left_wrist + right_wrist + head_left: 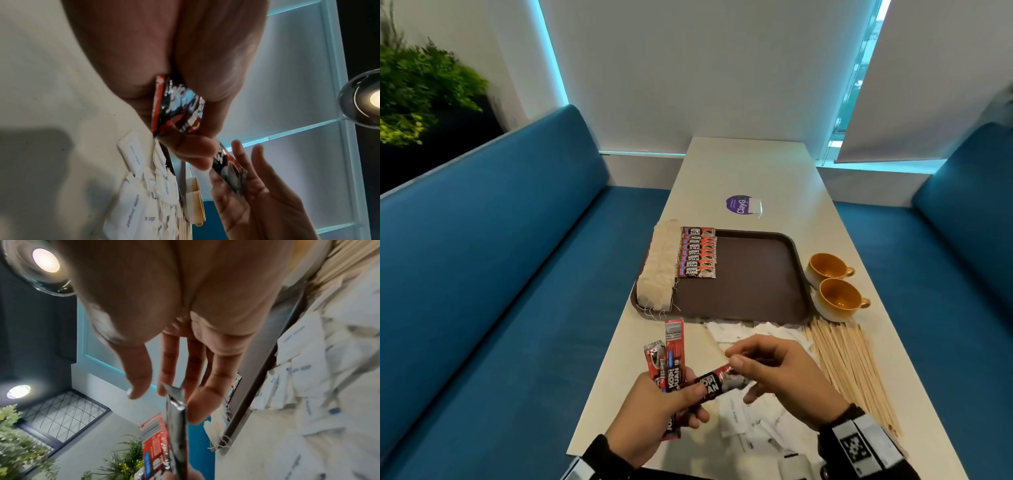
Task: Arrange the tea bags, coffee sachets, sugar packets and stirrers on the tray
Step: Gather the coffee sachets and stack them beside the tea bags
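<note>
My left hand (pixel 681 397) grips a bunch of red coffee sachets (pixel 673 346) above the table's near left edge. One coffee sachet (pixel 710 383) sticks out sideways from it, and my right hand (pixel 734 359) pinches its far end between thumb and fingers. The same sachet (pixel 176 426) shows in the right wrist view. On the brown tray (pixel 750 277), a row of tea bags (pixel 659 263) lies along the left edge, with a row of coffee sachets (pixel 697 253) beside it. White sugar packets (pixel 739 332) lie loose under my hands. Wooden stirrers (pixel 852 366) lie to the right.
Two orange cups (pixel 825 267) (pixel 837 298) stand right of the tray. A purple sticker (pixel 738 205) sits on the table beyond it. Blue benches (pixel 517 274) flank the narrow table on both sides. The tray's middle and right are bare.
</note>
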Demonstrator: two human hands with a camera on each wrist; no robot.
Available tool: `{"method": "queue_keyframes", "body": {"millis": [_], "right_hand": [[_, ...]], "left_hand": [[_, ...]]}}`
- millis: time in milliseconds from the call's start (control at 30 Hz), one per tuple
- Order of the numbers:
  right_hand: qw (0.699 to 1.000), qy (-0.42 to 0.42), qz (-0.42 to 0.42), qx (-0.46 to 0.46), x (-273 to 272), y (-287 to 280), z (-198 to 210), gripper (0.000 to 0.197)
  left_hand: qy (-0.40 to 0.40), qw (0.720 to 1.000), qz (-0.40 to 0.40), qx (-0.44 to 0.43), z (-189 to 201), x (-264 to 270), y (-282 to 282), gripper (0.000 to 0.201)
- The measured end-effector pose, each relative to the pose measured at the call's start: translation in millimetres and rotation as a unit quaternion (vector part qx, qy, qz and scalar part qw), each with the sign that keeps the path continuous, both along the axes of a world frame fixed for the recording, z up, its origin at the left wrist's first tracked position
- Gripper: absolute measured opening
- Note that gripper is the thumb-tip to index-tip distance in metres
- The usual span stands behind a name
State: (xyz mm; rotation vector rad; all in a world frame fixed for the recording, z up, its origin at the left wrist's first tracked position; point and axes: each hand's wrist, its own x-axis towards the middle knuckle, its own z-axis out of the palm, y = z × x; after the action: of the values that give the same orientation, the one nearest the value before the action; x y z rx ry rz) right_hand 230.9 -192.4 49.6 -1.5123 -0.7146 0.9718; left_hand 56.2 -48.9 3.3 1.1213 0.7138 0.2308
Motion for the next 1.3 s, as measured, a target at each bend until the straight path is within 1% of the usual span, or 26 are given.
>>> {"method": "queue_keyframes", "body": {"millis": [100, 233, 300, 367, 433, 467, 567, 600, 667, 700, 767, 833, 867, 900, 933, 967, 1000, 1033, 1167, 1267, 1300], "right_hand": [[1.000, 0.002, 0.007, -0.009, -1.8, -12.6, -2.1, 0.020], [0.997, 0.010, -0.078, -0.008, -2.6, -18.5, -7.3, 0.018], [0.993, 0.028, -0.115, -0.001, 0.0, -20.5, -7.7, 0.018], [0.989, 0.054, -0.138, 0.014, 2.5, -22.2, -5.9, 0.020], [0.984, 0.077, -0.159, 0.028, 4.4, -22.8, -2.9, 0.020], [0.981, 0.083, -0.172, 0.034, 5.4, -22.7, -2.1, 0.018], [0.977, 0.076, -0.193, 0.048, 5.0, -20.8, -1.2, 0.011], [0.978, 0.069, -0.189, 0.051, 4.0, -20.0, -1.5, 0.010], [0.983, 0.057, -0.170, 0.048, 1.6, -19.0, -2.9, 0.014], [0.985, 0.051, -0.158, 0.043, 0.4, -18.7, -3.7, 0.017], [0.989, 0.034, -0.140, 0.031, -1.5, -17.8, -5.6, 0.021], [0.990, 0.024, -0.136, 0.018, -2.7, -16.3, -7.5, 0.023], [0.990, 0.035, -0.137, 0.016, -2.7, -15.5, -9.1, 0.024], [0.988, 0.068, -0.140, 0.016, -2.2, -14.6, -10.4, 0.025], [0.982, 0.120, -0.144, 0.020, -1.6, -13.2, -10.9, 0.026], [0.973, 0.175, -0.148, 0.025, -1.0, -12.0, -11.0, 0.026], [0.965, 0.213, -0.151, 0.030, 0.0, -10.6, -11.4, 0.026], [0.962, 0.224, -0.154, 0.030, 1.2, -8.8, -12.5, 0.026], [0.974, 0.170, -0.147, 0.014, 4.8, 2.1, -17.5, 0.026], [0.977, 0.155, -0.149, 0.010, 11.6, 15.4, -17.9, 0.026], [0.978, 0.143, -0.154, 0.011, 16.0, 21.1, -16.9, 0.026]], "left_hand": [[-0.026, 0.999, -0.002, -0.031, 11.3, 4.1, -9.7, 0.039], [-0.044, 0.994, 0.011, -0.103, 23.2, 5.1, -14.5, 0.042], [-0.050, 0.992, 0.015, -0.117, 23.5, 3.6, -12.0, 0.043], [-0.052, 0.992, 0.014, -0.110, 22.1, 2.7, -9.4, 0.038], [-0.059, 0.994, 0.011, -0.095, 20.4, 2.5, -8.5, 0.023], [-0.065, 0.994, 0.014, -0.092, 18.3, 2.6, -7.4, 0.024], [-0.105, 0.987, 0.029, -0.115, 14.5, 4.7, -5.2, 0.057], [-0.116, 0.984, 0.029, -0.135, 15.0, 5.8, -5.1, 0.060], [-0.123, 0.977, 0.021, -0.173, 16.6, 8.3, -6.8, 0.053], [-0.115, 0.979, 0.021, -0.170, 16.9, 10.1, -7.6, 0.046], [-0.086, 0.988, 0.031, -0.121, 14.2, 13.7, -8.9, 0.038], [-0.066, 0.992, 0.056, -0.086, 12.6, 16.4, -8.9, 0.042], [-0.067, 0.992, 0.065, -0.086, 12.6, 17.2, -8.5, 0.042], [-0.072, 0.991, 0.071, -0.092, 12.5, 17.4, -7.8, 0.039], [-0.077, 0.989, 0.075, -0.101, 12.1, 17.1, -6.7, 0.036], [-0.081, 0.987, 0.079, -0.112, 11.6, 16.6, -5.3, 0.034], [-0.085, 0.985, 0.083, -0.123, 10.4, 16.0, -3.8, 0.034], [-0.088, 0.984, 0.085, -0.131, 8.8, 15.7, -2.3, 0.035], [-0.073, 0.979, 0.101, -0.164, 1.9, 17.4, 5.0, 0.035], [-0.091, 0.957, 0.133, -0.242, -4.9, 14.7, 16.6, 0.019], [-0.096, 0.948, 0.143, -0.266, -8.5, 12.9, 21.3, 0.020]]}}
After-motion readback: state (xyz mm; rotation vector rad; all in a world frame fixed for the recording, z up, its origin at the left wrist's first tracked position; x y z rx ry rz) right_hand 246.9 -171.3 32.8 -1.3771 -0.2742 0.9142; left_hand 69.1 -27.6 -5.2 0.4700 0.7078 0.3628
